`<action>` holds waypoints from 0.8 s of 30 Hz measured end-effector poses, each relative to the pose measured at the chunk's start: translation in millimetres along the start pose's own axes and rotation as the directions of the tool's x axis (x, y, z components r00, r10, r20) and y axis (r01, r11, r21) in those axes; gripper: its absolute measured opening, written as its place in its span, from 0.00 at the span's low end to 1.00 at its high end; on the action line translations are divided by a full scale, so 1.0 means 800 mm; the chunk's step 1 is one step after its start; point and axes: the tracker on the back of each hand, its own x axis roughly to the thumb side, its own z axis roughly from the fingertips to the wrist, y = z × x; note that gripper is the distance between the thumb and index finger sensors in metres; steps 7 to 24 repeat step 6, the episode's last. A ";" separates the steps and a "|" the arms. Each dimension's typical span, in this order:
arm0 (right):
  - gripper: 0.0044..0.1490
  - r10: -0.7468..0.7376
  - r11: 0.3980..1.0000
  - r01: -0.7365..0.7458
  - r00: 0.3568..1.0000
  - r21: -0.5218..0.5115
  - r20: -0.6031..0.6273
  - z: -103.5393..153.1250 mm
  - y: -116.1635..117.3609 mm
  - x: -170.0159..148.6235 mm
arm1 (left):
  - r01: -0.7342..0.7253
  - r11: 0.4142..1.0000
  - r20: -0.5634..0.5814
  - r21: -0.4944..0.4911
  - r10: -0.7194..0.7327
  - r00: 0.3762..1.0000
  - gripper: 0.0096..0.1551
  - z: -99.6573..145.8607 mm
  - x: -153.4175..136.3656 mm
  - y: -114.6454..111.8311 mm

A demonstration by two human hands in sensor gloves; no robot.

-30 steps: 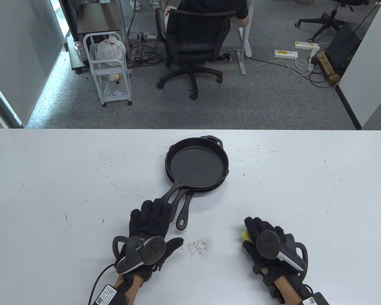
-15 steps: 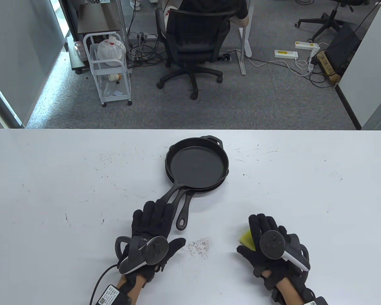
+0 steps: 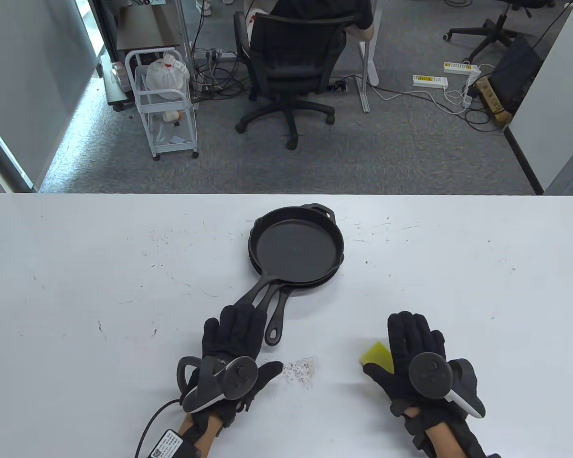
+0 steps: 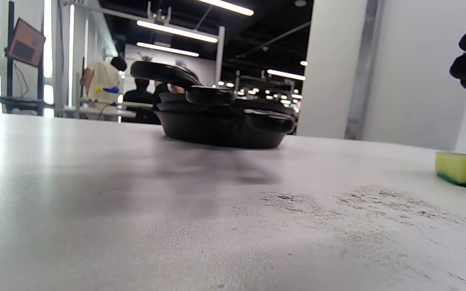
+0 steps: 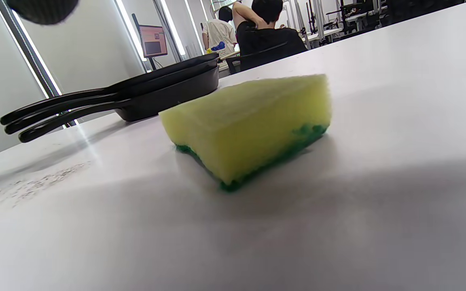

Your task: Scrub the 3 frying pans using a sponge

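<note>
Three black cast-iron frying pans point(image 3: 296, 250) sit stacked at the table's middle, their handles point(image 3: 274, 315) pointing toward me and to the left. My left hand point(image 3: 238, 334) lies flat with straight fingers, its fingertips over the end of the top handle. A yellow sponge with a green underside point(image 3: 376, 355) lies flat on the table just left of my right hand point(image 3: 406, 343). That hand is spread flat with nothing gripped. The right wrist view shows the sponge point(image 5: 253, 121) free of any fingers, with the pans point(image 5: 164, 95) behind it. The left wrist view shows the stack point(image 4: 221, 121) and sponge point(image 4: 463, 169).
A patch of dark crumbs point(image 3: 300, 369) lies on the white table point(image 3: 76, 286) between my hands. Small scuffs and specks mark the table top. Beyond the far edge a person sits on an office chair point(image 3: 291, 62), beside a white cart point(image 3: 164, 105).
My right hand has let go of the sponge and slid right, uncovering more of it. My left hand has drawn back slightly toward me along the handle.
</note>
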 end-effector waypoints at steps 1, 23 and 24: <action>0.63 0.000 1.000 0.000 1.000 0.000 0.000 0.000 0.000 0.000 | 0.000 1.000 -0.001 0.000 0.000 1.000 0.62 0.000 0.000 0.000; 0.62 0.011 1.000 -0.011 1.000 0.017 -0.006 -0.001 0.004 0.002 | 0.005 1.000 -0.001 -0.002 -0.005 1.000 0.62 0.000 0.001 0.000; 0.62 0.011 1.000 -0.011 1.000 0.017 -0.006 -0.001 0.004 0.002 | 0.005 1.000 -0.001 -0.002 -0.005 1.000 0.62 0.000 0.001 0.000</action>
